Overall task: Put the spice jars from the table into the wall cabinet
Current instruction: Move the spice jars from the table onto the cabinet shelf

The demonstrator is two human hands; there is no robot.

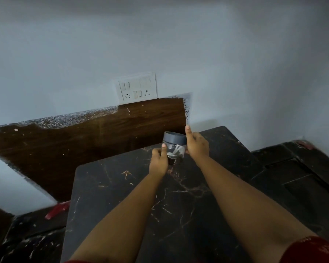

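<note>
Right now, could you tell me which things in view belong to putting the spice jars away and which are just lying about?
Belongs to the job:
- spice jar with grey lid, held between both hands
- left hand
- right hand
- dark marble table

Just there:
- switch and socket plate
- wooden panel
- red strip on the floor

The wall cabinet is not in view.

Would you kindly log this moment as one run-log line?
jar: gray lid on, upright | left hand and right hand: both gripping | table: beneath | cabinet: unseen

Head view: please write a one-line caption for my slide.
Both hands, left hand and right hand, hold a grey-lidded spice jar above the black marble table.
</note>
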